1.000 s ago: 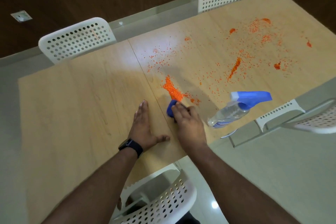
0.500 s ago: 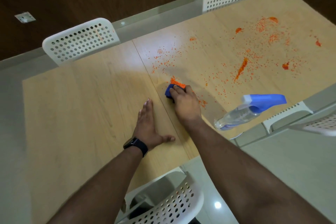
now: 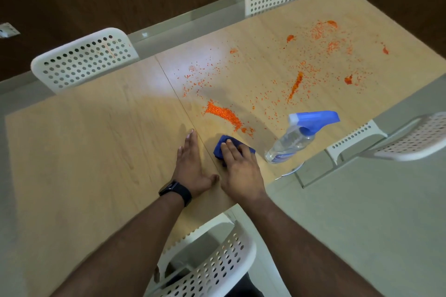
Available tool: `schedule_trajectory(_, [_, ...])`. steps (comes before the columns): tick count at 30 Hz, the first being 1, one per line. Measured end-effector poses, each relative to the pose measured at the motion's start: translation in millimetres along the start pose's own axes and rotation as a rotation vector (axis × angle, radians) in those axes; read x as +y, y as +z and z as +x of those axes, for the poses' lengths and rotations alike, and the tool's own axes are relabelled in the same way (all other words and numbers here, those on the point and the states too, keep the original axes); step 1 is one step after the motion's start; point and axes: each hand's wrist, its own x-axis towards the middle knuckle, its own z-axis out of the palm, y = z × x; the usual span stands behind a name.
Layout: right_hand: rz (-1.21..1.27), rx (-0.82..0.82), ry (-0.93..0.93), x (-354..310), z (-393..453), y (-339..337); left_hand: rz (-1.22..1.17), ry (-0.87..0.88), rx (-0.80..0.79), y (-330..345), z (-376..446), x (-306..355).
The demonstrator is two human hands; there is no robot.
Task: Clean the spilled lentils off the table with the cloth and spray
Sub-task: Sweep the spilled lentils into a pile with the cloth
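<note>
now the right hand (image 3: pixel 241 171) presses a crumpled dark blue cloth (image 3: pixel 223 146) flat onto the pale wooden table (image 3: pixel 96 140), fingers laid over it, only loosely bent. just beside it the left hand (image 3: pixel 190 169) rests palm down, fingers straight, a black watch (image 3: pixel 176 191) on its wrist. beyond the right fingertips lies a dense heap of orange lentils (image 3: pixel 223 113), more scattered farther off. right of that hand stands a clear plastic spray bottle with a blue trigger head (image 3: pixel 301 135)

blue cloth (image 3: pixel 223 146), orange lentils (image 3: pixel 223 113), white perforated chairs (image 3: pixel 84 60)
</note>
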Motion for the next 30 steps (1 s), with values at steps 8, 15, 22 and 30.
schedule_trajectory(8, [0.421,0.453,0.340,15,-60,-16,0.019,0.047,-0.067,6,-7,21])
schedule_trajectory(15, [0.587,0.466,0.723,53,-79,-29,0.044,0.021,-0.082,18,-12,44])
schedule_trajectory(22, [0.708,0.556,0.699,66,-42,-57,0.090,0.018,-0.078,29,-15,47])
schedule_trajectory(30, [0.627,0.536,0.676,70,-42,-51,0.069,0.027,-0.078,24,-22,37])
